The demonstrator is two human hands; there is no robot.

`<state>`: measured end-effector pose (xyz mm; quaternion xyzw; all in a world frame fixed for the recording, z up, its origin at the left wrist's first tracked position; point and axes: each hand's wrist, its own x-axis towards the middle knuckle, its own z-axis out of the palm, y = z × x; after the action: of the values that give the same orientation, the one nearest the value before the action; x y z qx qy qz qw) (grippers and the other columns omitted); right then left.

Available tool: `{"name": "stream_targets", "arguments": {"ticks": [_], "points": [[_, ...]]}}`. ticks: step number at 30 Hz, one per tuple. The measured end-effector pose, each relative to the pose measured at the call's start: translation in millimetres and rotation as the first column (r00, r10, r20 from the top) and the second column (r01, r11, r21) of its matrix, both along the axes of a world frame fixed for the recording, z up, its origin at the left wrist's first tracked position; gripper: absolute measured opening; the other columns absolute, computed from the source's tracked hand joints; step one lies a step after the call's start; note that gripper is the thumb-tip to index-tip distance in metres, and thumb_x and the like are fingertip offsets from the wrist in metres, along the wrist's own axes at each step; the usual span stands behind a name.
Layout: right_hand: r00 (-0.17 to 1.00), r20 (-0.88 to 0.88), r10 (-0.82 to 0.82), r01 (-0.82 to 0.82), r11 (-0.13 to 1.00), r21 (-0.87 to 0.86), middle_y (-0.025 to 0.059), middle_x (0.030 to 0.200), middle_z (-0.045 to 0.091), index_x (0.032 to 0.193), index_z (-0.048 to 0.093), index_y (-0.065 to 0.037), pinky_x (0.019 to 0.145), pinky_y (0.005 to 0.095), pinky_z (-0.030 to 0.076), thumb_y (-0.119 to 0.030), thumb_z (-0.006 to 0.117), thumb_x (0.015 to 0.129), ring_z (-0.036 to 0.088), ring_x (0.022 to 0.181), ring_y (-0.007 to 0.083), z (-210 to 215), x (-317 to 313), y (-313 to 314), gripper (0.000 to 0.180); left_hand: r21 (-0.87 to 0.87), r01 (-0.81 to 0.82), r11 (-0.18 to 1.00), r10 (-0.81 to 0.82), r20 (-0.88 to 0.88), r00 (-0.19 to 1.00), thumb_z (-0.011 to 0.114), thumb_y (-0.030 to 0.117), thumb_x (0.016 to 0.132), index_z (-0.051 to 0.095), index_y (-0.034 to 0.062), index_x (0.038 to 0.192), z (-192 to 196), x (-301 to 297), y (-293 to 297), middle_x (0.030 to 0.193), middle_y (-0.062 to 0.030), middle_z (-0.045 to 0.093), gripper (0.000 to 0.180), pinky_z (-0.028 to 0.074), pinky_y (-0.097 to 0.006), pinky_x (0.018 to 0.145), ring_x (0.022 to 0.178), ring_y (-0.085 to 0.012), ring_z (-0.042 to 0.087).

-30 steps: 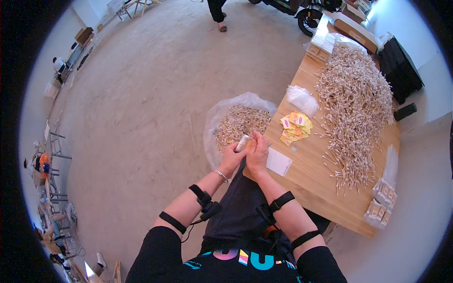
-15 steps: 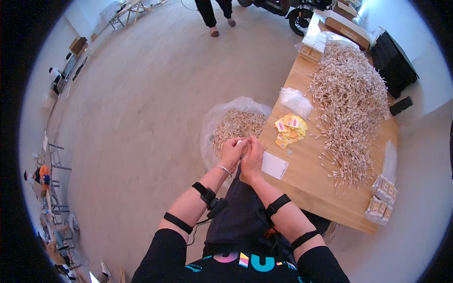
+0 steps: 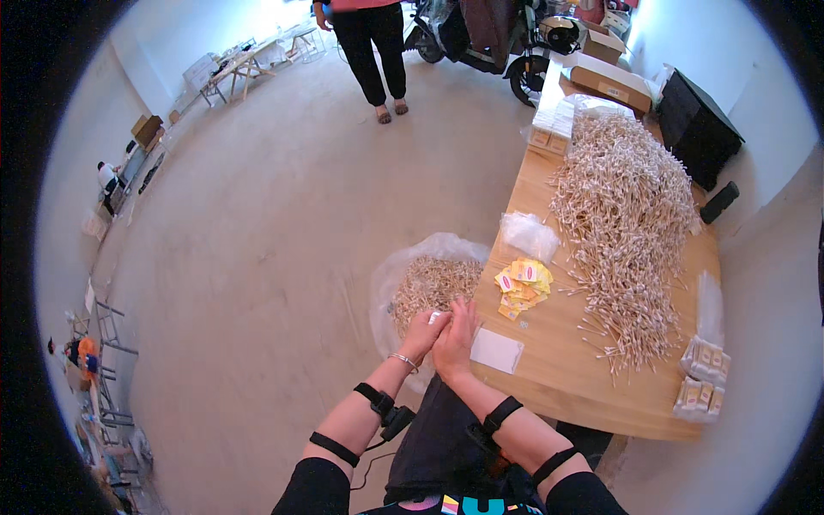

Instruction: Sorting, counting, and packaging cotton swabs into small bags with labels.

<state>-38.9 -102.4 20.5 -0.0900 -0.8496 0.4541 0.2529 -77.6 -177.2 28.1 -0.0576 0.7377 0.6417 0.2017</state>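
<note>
My left hand (image 3: 421,334) is closed, with a small white thing (image 3: 435,317) showing at its thumb; I cannot make out its kind. Pressed against it, my right hand (image 3: 452,343) has its fingers held together and bent over toward the left; what lies between the palms is hidden. Both hands are above the near edge of a clear plastic bag (image 3: 383,283) of loose cotton swabs (image 3: 436,285), beside the table (image 3: 549,365). Just right of them lies a white card-like rectangle (image 3: 496,351). Yellow and white printed cards (image 3: 523,286) are heaped beyond it.
A large pile of cotton swabs (image 3: 627,232) covers much of the table. Clear plastic bags (image 3: 530,236), packed boxes (image 3: 551,127) and wrapped packs (image 3: 705,359) lie around it. A black crate (image 3: 699,127) stands by the wall. Ahead are a standing person (image 3: 371,51) and a scooter (image 3: 481,39).
The view has tilted up, so table and bag sit lower in the picture. The person ahead shows more fully. My hands stay together, the right fingers now straighter.
</note>
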Motion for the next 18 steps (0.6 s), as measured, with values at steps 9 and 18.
{"name": "stream_targets", "arguments": {"ticks": [9, 18], "points": [[0.998, -0.063, 0.026, -0.028, 0.999, -0.033, 0.0250, 0.138, 0.032, 0.125, 0.037, 0.001, 0.108, 0.0556, 0.010, -0.002, 0.042, 0.084, 0.016, 0.133, 0.0473, 3.0, -8.7, -18.7, 0.042, -0.072, 0.031, 0.997, -0.042, -0.152, 0.988, 0.057, 0.025, 0.088, 0.062, 0.0023, 0.076, 14.5, -9.3, -17.2, 0.068, 0.0010, 0.059, 0.026, 0.040, -0.025, 0.053, 0.061, -0.0055, 0.048], [0.998, -0.050, -0.035, 0.031, 0.997, -0.075, 0.0255, 0.144, 0.019, 0.133, 0.029, 0.002, 0.110, 0.0498, 0.007, -0.021, 0.043, 0.090, 0.010, 0.135, 0.0422, 19.0, -8.0, -20.5, 0.051, -0.025, -0.155, 0.988, 0.142, -0.276, 0.950, 0.059, 0.028, 0.087, 0.060, 0.0025, 0.075, 38.5, 9.8, -36.2, 0.067, 0.0033, 0.055, 0.028, 0.039, -0.025, 0.052, 0.063, -0.0045, 0.046]]}}
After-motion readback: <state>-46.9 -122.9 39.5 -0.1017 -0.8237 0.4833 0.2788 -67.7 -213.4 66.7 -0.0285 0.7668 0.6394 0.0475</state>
